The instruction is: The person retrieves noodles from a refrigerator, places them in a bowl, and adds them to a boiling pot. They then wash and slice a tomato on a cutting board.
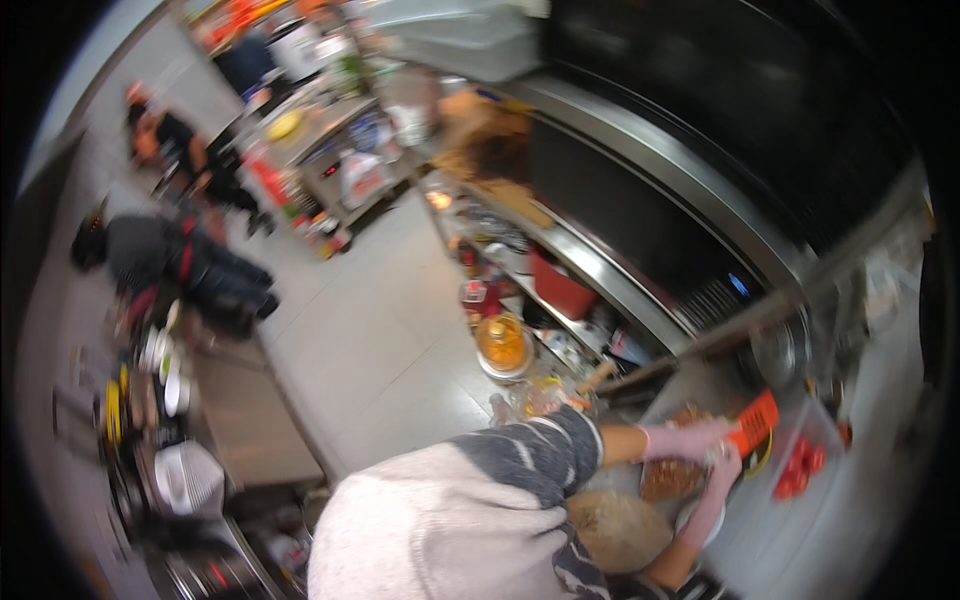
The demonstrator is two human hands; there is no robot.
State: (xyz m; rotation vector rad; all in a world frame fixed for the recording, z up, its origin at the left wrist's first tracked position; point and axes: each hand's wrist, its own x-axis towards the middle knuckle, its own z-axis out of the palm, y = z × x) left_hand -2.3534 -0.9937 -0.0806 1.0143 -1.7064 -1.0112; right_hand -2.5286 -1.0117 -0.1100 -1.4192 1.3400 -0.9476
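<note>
Both my hands wear pink gloves and meet above a steel counter at the right. My left hand (688, 441) is closed at the near end of an orange flat packet (754, 422) bearing dark writing. Just below it, my right hand (721, 469) touches or nearly touches the left; blur hides its grip. Beneath my hands lies a container of brown food pieces (670, 480). A round wooden board (619, 529) is nearer my body, and a white bowl (718, 525) shows partly behind my right wrist. Beyond the packet, red tomatoes (801, 469) lie in a clear plastic container (825, 424).
An orange-filled jar (501, 341) stands left of the counter near crowded lower shelves. Above them is a dark appliance with a steel edge (600, 259). Two people, one in grey (139, 247) and one in black (176, 142), are across the tiled floor. Another steel counter (247, 420) borders the left.
</note>
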